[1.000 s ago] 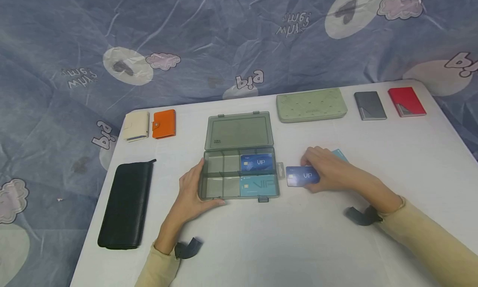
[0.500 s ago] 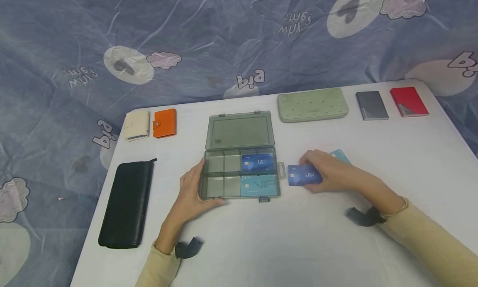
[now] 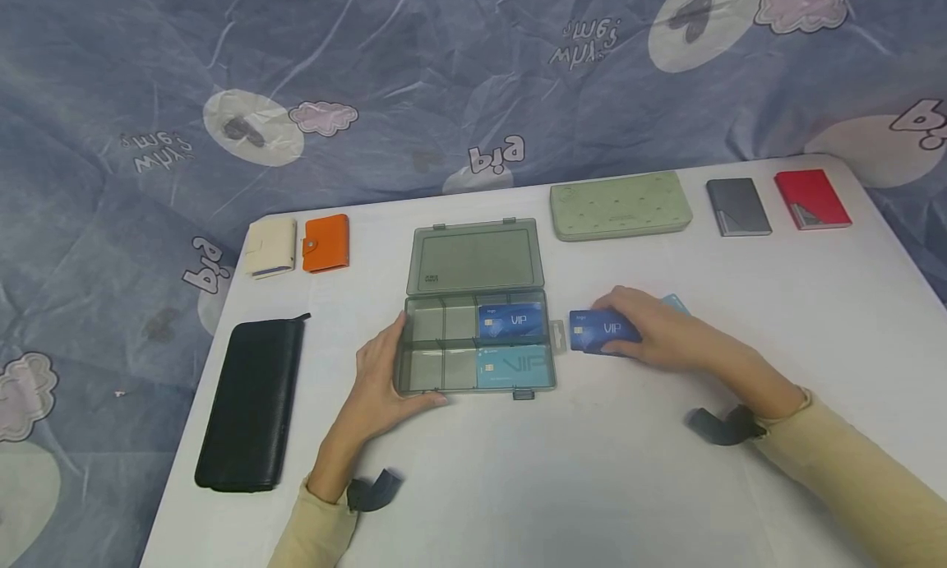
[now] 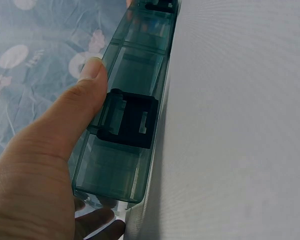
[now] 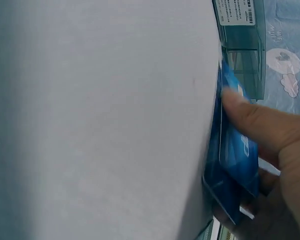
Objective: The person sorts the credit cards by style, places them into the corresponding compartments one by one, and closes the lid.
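A translucent grey-green compartment box (image 3: 425,371) lies on the white table with its lid (image 3: 476,258) folded back. My left hand (image 3: 377,379) holds the box's left end, thumb along the front edge, as the left wrist view also shows. Inside, a dark blue VIP card (image 3: 510,320) is in the back right and a light blue VIP card (image 3: 513,367) in the front right. Just right of the box, my right hand (image 3: 658,330) pinches a dark blue VIP card (image 3: 595,330). In the right wrist view, a second blue card (image 5: 221,192) shows beneath it. Another light blue card (image 3: 674,302) is mostly hidden behind that hand.
At the back left are a cream card holder (image 3: 270,247) and an orange card holder (image 3: 326,243). A black zip wallet (image 3: 250,405) lies at left. Along the back right sit a green wallet (image 3: 620,206), a grey card case (image 3: 738,207) and a red card case (image 3: 812,199).
My right hand has shifted slightly away toward the back of the table with the blue card, which moved with it. The left hand and box have stayed in place.
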The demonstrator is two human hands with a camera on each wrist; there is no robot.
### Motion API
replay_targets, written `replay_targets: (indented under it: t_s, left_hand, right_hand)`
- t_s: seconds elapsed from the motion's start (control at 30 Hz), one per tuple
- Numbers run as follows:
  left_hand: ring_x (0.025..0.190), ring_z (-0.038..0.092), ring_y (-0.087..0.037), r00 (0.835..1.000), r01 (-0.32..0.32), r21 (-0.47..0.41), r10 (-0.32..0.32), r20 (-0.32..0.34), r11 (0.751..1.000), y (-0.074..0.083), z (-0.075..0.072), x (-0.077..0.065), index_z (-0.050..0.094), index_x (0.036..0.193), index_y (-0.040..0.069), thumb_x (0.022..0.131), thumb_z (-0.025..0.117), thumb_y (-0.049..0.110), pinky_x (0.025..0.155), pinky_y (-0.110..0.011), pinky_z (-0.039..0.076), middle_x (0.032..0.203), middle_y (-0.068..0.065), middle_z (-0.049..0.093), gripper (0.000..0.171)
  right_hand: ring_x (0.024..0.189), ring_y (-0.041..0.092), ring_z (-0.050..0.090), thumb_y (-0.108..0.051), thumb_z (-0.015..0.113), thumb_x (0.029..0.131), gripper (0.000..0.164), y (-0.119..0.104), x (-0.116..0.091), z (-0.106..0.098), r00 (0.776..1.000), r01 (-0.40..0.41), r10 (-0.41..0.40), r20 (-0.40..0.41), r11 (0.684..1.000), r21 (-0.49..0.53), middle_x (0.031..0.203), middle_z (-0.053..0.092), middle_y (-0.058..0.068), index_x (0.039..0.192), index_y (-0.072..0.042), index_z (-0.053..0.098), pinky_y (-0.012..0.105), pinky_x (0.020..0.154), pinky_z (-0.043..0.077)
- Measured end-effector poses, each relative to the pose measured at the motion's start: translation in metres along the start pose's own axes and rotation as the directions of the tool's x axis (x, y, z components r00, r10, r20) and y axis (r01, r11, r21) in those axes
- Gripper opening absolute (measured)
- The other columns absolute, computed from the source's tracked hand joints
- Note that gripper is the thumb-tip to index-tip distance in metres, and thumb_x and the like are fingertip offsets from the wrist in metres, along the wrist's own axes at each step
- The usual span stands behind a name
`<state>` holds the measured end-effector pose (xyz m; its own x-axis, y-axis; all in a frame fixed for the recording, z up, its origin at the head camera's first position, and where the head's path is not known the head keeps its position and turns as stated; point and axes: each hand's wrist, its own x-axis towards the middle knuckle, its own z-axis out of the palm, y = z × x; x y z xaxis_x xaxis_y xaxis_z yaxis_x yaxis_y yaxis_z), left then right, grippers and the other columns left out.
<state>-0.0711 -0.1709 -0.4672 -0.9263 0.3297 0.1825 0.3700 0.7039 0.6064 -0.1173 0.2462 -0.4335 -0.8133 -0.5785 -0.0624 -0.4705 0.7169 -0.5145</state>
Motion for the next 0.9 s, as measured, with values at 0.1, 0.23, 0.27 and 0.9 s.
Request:
replay_targets:
  t_s: [0.1,0.23,0.27,0.9]
  left_hand:
    - [0.133,0.028,-0.026,1.0,0.001,0.001,-0.001,0.0,1.0,0.0,0.0,0.0002,0.015,0.15,0.012,0.056,0.081,0.057,0.104,-0.051,0.016,0.15,-0.008,0.029,0.123]
    - [0.133,0.028,-0.027,1.0,0.001,0.0,-0.001,0.001,1.0,-0.0003,0.0003,0.0002,0.015,0.15,0.012,0.057,0.081,0.057,0.103,-0.051,0.016,0.15,-0.008,0.029,0.123]
    - [0.133,0.028,-0.027,1.0,0.001,0.0,-0.001,0.0,1.0,-0.0004,0.0004,0.0001,0.015,0.15,0.012,0.057,0.081,0.057,0.103,-0.051,0.016,0.15,-0.008,0.029,0.123]
    - [0.133,0.028,-0.025,1.0,-0.001,-0.005,0.001,0.003,1.0,-0.0001,-0.0005,0.001,0.015,0.15,0.012,0.057,0.081,0.059,0.102,-0.05,0.018,0.15,-0.007,0.029,0.123]
  right_hand:
    - [0.103,0.014,0.047,-0.02,0.077,0.075,0.047,0.0031,0.0012,0.0002,0.992,0.082,-0.087,-0.094,0.995,-0.051,0.111,0.051,-0.001,0.115,-0.013,0.054,0.037,0.086,0.044]
    - [0.102,0.017,0.044,-0.02,0.08,0.072,0.045,0.0042,0.0027,-0.0005,0.982,0.101,-0.116,-0.151,0.989,-0.107,0.109,0.05,0.001,0.11,-0.012,0.056,0.039,0.088,0.037]
    - [0.101,0.018,0.045,-0.021,0.079,0.073,0.046,0.0038,0.0027,-0.0008,0.984,0.086,-0.102,-0.144,0.99,-0.114,0.108,0.052,0.001,0.111,-0.012,0.056,0.039,0.087,0.037]
    - [0.1,0.022,0.052,-0.025,0.075,0.076,0.066,0.0007,0.0008,-0.0023,0.998,-0.064,0.064,0.008,0.998,-0.024,0.115,0.058,0.005,0.131,-0.016,0.04,0.043,0.082,0.043]
